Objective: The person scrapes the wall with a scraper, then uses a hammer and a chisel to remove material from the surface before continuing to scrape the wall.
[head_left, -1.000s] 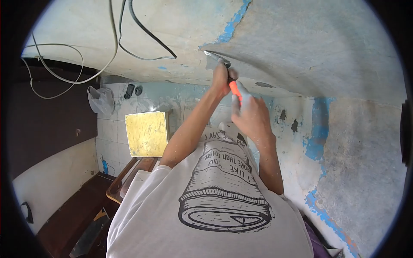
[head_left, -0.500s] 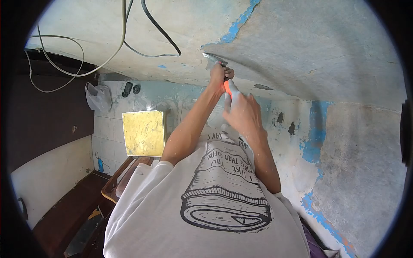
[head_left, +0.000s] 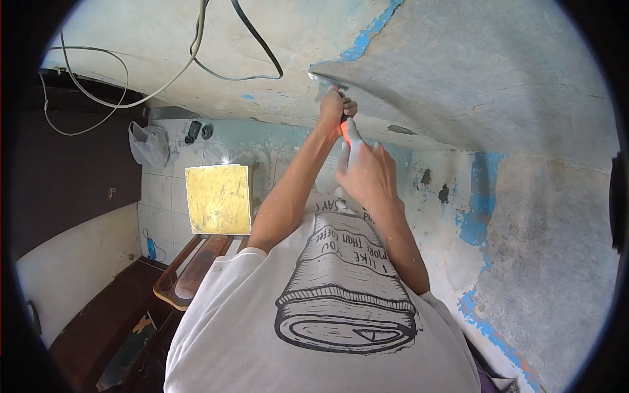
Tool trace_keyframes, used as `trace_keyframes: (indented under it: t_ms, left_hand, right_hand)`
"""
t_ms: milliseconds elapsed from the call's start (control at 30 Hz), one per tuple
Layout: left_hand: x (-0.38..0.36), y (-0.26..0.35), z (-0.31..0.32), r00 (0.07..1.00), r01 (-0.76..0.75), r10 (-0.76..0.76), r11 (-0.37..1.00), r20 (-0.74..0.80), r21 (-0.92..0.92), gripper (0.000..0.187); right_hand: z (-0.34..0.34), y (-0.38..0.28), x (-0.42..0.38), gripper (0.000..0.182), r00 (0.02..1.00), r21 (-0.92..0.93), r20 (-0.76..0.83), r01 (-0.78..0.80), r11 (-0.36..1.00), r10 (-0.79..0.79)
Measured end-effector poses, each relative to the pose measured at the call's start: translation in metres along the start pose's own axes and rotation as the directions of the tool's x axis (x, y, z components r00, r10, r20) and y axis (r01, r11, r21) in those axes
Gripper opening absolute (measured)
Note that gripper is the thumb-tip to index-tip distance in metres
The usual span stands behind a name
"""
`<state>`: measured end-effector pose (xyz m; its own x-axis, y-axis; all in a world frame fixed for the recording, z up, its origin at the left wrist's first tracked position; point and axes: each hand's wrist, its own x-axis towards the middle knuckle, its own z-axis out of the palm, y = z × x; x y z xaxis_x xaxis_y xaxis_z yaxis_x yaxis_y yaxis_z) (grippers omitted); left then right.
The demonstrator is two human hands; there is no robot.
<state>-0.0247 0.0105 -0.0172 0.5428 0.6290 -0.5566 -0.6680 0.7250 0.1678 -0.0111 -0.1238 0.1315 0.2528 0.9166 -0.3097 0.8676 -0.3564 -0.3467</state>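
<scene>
A scraper with a flat metal blade (head_left: 322, 78) and an orange handle (head_left: 346, 128) reaches up to the wall ahead of me. Its blade edge lies against the plaster, just below the end of a blue paint strip (head_left: 357, 51). My left hand (head_left: 337, 106) is closed around the scraper close to the blade. Lower down, my right hand (head_left: 368, 165) grips the orange handle, with the thumb laid along it. Pale dust coats the fingers of the right hand.
Loose cables (head_left: 196, 56) hang at the upper left. A yellow-topped stool or box (head_left: 219, 200) stands on the tiles, beside a wooden chair (head_left: 171, 288). Behind it lies a white plastic bag (head_left: 149, 145). The wall at right (head_left: 544, 249) has peeling blue paint.
The blade has shifted slightly up the wall, nearer the blue strip, and both hands moved with it. My view has also shifted a little. Both grips look the same.
</scene>
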Motion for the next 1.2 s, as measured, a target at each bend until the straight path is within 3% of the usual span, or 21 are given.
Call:
trace_keyframes:
  t_ms: [100,167,233,367,433,533,633,800,900,1000,1167,1200]
  left_hand:
    - [0.003,-0.004,-0.007,0.995,-0.05,0.057,0.995,-0.076,0.084,0.02]
    - [0.0,-0.006,-0.003,1.0,-0.024,0.025,0.999,-0.008,0.044,0.021]
    - [-0.002,-0.006,0.005,0.999,-0.033,0.033,0.998,-0.003,0.054,0.021]
    - [0.003,-0.013,0.006,0.997,-0.072,0.072,0.995,-0.008,0.066,0.02]
    - [0.001,-0.017,0.008,0.994,-0.11,0.11,0.991,0.006,0.08,0.021]
    - [-0.005,-0.018,0.008,0.993,-0.117,0.116,0.993,0.036,0.016,0.023]
    - [-0.004,-0.023,0.005,0.991,-0.134,0.134,0.991,0.009,0.019,0.024]
    - [0.007,-0.019,-0.001,0.994,-0.035,0.046,0.993,0.101,-0.111,0.017]
    - [0.016,-0.014,-0.009,0.998,-0.009,0.013,0.998,0.061,-0.06,0.03]
    - [0.022,-0.013,-0.018,0.999,-0.039,0.039,0.999,0.028,0.003,0.029]
    - [0.007,-0.006,-0.006,0.996,0.011,-0.007,0.999,0.085,-0.045,0.022]
    - [0.009,-0.006,-0.01,1.0,-0.015,0.016,1.0,0.023,-0.017,0.023]
  right_hand:
    - [0.004,0.006,0.002,0.058,1.0,0.033,0.022,-0.007,0.999,0.006]
    - [0.001,0.006,-0.006,0.058,1.0,0.049,0.023,-0.002,0.999,0.0]
    - [-0.002,0.003,-0.014,0.056,0.995,-0.032,-0.097,0.03,0.999,-0.033]
    - [-0.003,0.013,-0.013,0.052,0.994,0.003,-0.106,0.005,1.0,-0.005]
    - [-0.009,0.018,-0.015,0.045,0.998,0.094,-0.054,-0.015,0.995,0.02]
    - [-0.008,0.023,-0.02,0.042,0.994,0.192,-0.104,-0.001,0.981,0.021]
    - [-0.005,0.026,-0.02,0.042,0.994,0.186,-0.092,-0.036,0.982,0.053]
    - [-0.003,0.011,-0.018,0.045,0.991,0.064,-0.136,0.0,0.998,0.009]
    - [0.005,0.014,-0.009,0.049,0.991,0.036,-0.133,0.031,0.999,-0.026]
    - [0.013,0.017,-0.008,0.053,0.99,0.025,-0.137,0.047,0.999,-0.043]
    - [0.013,0.011,-0.01,0.056,0.984,-0.013,-0.167,0.055,0.998,-0.056]
    - [0.015,0.013,-0.002,0.057,0.99,0.027,-0.131,0.047,0.999,-0.043]
